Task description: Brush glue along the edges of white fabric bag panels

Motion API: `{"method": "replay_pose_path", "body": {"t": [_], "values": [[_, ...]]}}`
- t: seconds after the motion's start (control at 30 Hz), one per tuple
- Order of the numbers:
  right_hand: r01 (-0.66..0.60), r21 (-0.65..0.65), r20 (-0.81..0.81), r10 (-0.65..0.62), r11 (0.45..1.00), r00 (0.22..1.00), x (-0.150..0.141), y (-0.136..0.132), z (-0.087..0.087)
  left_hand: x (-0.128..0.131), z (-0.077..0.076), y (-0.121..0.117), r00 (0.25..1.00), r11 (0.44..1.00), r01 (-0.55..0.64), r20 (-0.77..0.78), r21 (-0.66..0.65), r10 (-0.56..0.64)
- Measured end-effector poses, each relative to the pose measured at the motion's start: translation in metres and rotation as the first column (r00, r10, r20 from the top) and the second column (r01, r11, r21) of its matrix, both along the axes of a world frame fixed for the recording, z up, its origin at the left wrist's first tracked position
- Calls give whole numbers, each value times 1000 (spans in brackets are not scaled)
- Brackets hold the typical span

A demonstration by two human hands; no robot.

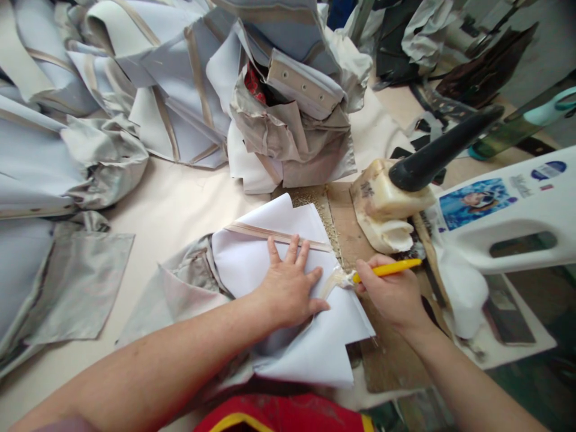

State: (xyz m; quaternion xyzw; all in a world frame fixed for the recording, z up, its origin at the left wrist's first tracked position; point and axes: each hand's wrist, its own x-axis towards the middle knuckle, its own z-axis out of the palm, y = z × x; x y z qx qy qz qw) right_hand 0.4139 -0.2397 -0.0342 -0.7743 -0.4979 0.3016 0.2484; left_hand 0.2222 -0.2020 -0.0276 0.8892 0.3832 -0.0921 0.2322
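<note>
Left hand (pixel 292 282) laid flat, fingers spread, on a white panel (pixel 252 264) with a tan strip; the panel rests at the near middle of the bench (pixel 180 189), grey cloth bunched at its left. Right hand (pixel 396 300) closed round a yellow-handled brush (pixel 387 269), pale bristles touching the panel's right part. Just beyond the right hand: a yellowed plastic container (pixel 375 198), a black tapered object (pixel 443 150) above it. White jug (pixel 508 204) farther right, tilted. Grey-and-white sewn pieces (pixel 292 135) heaped beyond the panel.
</note>
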Motion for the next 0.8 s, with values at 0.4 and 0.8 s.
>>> {"method": "replay_pose_path", "body": {"t": [0.4,0.8], "values": [[-31,0,-115,30,1000,993,-1,-14,1,1,-6,-4,1000,1000,-2,-17,6,2],[-98,170,-39,106,981,994,9,-8,-14,2,-6,-7,1000,999,-5,-15,47,5]]}}
